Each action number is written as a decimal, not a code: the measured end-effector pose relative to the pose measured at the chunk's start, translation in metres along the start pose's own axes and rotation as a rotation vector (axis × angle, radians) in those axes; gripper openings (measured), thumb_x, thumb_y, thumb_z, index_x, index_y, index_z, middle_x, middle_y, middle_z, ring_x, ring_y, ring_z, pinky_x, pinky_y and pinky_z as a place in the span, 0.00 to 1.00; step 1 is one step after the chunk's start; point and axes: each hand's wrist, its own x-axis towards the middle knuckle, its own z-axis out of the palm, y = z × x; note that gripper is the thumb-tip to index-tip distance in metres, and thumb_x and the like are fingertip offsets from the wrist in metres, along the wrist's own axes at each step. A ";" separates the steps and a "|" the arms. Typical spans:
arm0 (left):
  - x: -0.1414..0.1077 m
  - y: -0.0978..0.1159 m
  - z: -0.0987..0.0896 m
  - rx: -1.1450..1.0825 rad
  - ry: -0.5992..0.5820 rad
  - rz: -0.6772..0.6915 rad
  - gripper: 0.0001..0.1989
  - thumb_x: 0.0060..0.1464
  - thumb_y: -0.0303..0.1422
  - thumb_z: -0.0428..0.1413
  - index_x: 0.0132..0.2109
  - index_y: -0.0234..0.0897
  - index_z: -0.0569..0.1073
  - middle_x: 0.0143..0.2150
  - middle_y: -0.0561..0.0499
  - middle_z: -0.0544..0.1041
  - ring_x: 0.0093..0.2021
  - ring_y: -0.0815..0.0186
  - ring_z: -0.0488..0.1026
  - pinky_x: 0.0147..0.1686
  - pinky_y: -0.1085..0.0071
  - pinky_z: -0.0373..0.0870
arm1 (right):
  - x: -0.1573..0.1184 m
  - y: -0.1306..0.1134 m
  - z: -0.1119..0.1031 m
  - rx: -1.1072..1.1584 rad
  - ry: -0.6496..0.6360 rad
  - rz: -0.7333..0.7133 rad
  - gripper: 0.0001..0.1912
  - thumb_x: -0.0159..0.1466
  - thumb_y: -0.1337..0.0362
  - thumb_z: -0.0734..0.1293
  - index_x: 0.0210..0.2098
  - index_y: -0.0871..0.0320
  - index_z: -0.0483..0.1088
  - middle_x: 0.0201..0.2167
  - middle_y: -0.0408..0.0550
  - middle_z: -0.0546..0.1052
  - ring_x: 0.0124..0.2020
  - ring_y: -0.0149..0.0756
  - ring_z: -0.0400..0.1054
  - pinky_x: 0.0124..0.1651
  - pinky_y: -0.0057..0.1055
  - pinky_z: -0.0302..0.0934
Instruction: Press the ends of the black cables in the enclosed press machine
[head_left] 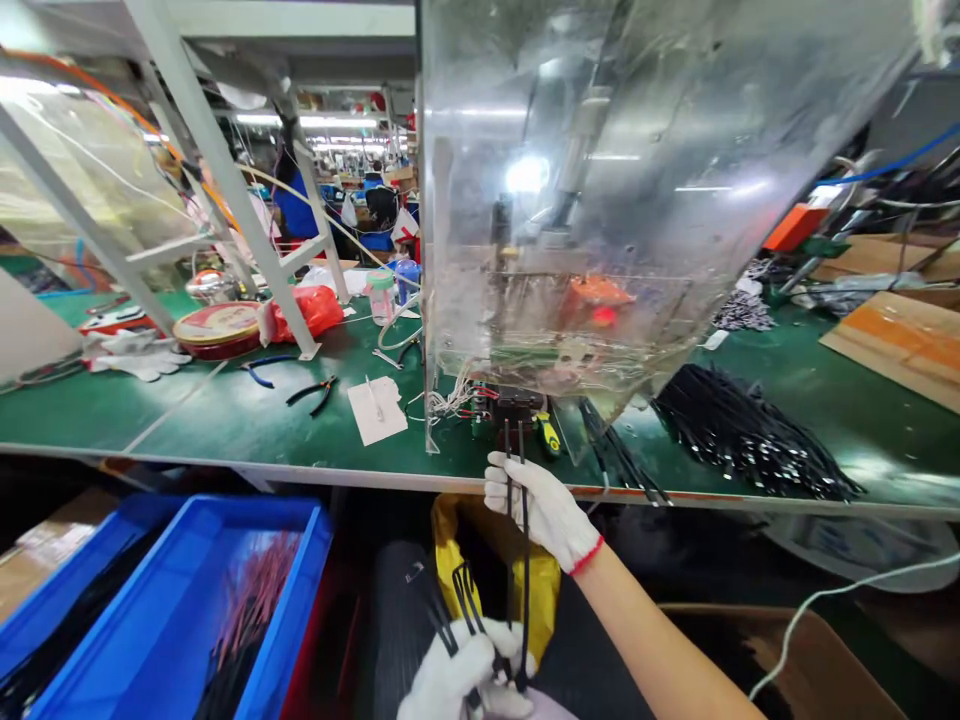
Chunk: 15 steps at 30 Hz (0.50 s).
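Black cables point(524, 590) clamped in both white-gloved grips, just below the front edge of the table point(225, 420). Right grip point(538, 508) closed around upper strands; left grip point(466, 680) closed on lower forked ends. On table: black cable pile point(750, 435) at right, yellow-handled screwdriver point(550, 433) at front edge, pliers point(311, 395) at left. Below table: blue crate point(180, 600) of pink-and-black wires point(255, 600).

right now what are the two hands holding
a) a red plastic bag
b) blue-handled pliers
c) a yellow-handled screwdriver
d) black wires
d, because the gloved right hand and gloved left hand are both closed around black wires.
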 end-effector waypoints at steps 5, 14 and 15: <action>0.019 0.015 0.043 -0.102 0.058 0.187 0.23 0.41 0.46 0.67 0.41 0.33 0.79 0.47 0.37 0.77 0.44 0.52 0.75 0.38 0.62 0.74 | 0.007 -0.012 -0.004 -0.138 0.097 0.081 0.11 0.59 0.62 0.69 0.39 0.61 0.71 0.29 0.50 0.79 0.27 0.35 0.74 0.32 0.33 0.71; 0.048 0.049 0.080 -0.158 0.093 0.351 0.18 0.41 0.39 0.67 0.40 0.33 0.80 0.44 0.40 0.78 0.40 0.56 0.76 0.38 0.61 0.76 | 0.005 -0.005 -0.018 -0.157 0.076 0.044 0.15 0.57 0.57 0.71 0.22 0.64 0.71 0.22 0.52 0.77 0.21 0.32 0.71 0.23 0.27 0.68; 0.049 0.050 0.079 -0.188 0.107 0.362 0.18 0.42 0.38 0.67 0.40 0.33 0.79 0.44 0.40 0.78 0.41 0.56 0.76 0.39 0.60 0.76 | 0.010 -0.007 -0.016 -0.126 0.071 0.043 0.16 0.56 0.58 0.71 0.21 0.64 0.70 0.22 0.52 0.77 0.21 0.32 0.71 0.23 0.27 0.67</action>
